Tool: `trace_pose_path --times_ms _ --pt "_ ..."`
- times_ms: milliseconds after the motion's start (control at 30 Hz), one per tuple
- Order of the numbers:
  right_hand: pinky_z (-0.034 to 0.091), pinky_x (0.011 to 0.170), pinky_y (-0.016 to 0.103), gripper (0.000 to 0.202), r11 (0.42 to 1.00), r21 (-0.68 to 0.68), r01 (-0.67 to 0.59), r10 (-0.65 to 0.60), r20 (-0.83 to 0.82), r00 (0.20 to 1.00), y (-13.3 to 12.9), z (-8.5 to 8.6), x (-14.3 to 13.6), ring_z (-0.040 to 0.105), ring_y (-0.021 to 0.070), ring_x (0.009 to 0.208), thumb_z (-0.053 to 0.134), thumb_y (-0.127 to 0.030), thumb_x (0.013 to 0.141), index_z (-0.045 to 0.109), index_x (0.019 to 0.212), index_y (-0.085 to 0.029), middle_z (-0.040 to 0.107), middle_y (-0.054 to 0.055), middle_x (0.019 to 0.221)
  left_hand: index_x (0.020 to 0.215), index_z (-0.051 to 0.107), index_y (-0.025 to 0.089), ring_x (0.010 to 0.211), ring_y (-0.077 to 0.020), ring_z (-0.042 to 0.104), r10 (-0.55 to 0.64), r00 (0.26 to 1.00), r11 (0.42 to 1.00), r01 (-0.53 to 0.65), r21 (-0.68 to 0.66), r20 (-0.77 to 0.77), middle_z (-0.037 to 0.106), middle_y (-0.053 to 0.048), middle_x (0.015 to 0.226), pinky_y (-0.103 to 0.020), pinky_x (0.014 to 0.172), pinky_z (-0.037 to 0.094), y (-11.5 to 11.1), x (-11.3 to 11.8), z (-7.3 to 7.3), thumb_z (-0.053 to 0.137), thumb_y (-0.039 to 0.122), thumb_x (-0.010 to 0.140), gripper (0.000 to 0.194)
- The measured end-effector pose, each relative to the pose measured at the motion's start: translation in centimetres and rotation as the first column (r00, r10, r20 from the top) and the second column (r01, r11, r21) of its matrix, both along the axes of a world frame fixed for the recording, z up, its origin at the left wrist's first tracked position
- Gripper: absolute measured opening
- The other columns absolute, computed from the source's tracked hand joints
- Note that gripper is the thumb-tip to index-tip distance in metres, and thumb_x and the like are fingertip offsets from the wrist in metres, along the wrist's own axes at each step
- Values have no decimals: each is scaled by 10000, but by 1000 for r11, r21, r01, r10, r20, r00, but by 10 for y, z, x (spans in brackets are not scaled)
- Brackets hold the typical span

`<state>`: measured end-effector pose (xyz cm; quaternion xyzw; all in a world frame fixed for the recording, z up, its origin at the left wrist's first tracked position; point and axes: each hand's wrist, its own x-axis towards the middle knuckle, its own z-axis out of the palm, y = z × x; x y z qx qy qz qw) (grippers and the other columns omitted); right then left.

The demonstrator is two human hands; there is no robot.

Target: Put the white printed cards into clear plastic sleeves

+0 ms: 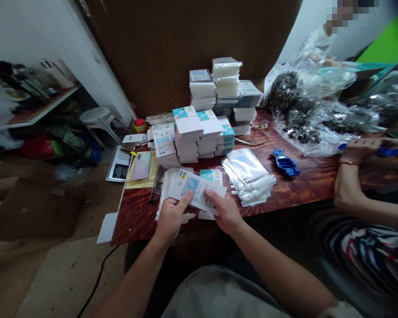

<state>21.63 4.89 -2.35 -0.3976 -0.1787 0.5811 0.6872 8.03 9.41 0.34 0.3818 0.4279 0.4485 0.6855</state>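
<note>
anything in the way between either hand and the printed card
Nothing visible is: the left hand and right hand both hold the card, thumbs directly on its face. The clear bags lie off to the right, not between the hands and it.

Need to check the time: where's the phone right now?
In the head view, the phone lies on a yellow sheet at the left end of the table, just left of the card stacks and beyond the left hand.
</note>
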Motion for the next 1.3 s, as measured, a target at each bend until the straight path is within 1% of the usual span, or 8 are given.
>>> trace_pose_path --times_ms 233,400,633,867,967,1033,1167,1300 --pt "593 789 344 355 985 -19 170 -169 47 985 2 1 -10 708 219 872 823 -336 734 723 1036 -179 752 61 1041 922 738 126 922 -268 732 85 987 996 -82 -25 138 771 -97 941 -388 858 579 0 6 -1 848 392 679 377" --pt "503 426 221 289 964 117 -240 233 72 970 -6 -3 18 641 141 582 767 -370 786 721 988 -169 739 50 877 953 736 118 926 -249 727 170 975 984 -159 -85 144 769 -97 980 -369 859 579 9 1 3 856 318 676 362" --pt "513 433 223 295 941 150 -302 275 174 946 -7 -16 26 659 150 613 771 -356 797 694 1029 -190 713 27 844 1006 723 100 729 -214 725 -100 987 988 113 -101 122 765 -115 926 -287 618 593 0 1 7 795 342 756 355" --pt "507 551 239 336 979 38 -199 181 277 944 -2 2 28 586 109 572 805 -389 735 697 983 -190 681 -5 753 966 705 99 607 -211 686 -337 934 939 326 -107 -118 745 -111 797 -321 567 568 -1 1 4 746 437 776 390" --pt "509 551 264 357 997 -44 -62 75 430 900 0 11 53 582 123 583 778 -471 723 701 929 -189 696 20 807 1003 689 117 593 -223 670 -376 821 909 416 -1 -429 734 -116 788 -331 553 537 11 -1 8 669 534 808 461" --pt "519 580 294 354 987 -54 151 -84 630 772 2 15 82 599 152 616 735 -506 746 698 898 -188 694 32 779 1055 674 145 717 -261 688 -157 685 915 373 157 -711 730 -122 850 -362 643 531 20 -6 11 605 582 831 496" --pt "516 705 402 331 848 13 530 -261 881 395 8 7 150 623 239 752 652 -485 796 677 941 -189 702 106 863 1114 634 145 1064 -370 618 251 105 891 364 272 -962 692 -183 1070 -439 855 467 37 -29 7 599 600 800 554" --pt "414 901 569 162 771 118 626 -111 993 -50 14 -5 175 563 384 1030 667 -363 760 632 795 -209 669 171 946 1122 599 142 1041 -359 630 126 -45 921 377 100 -991 685 -195 1096 -387 796 455 49 -48 -6 647 608 735 607"
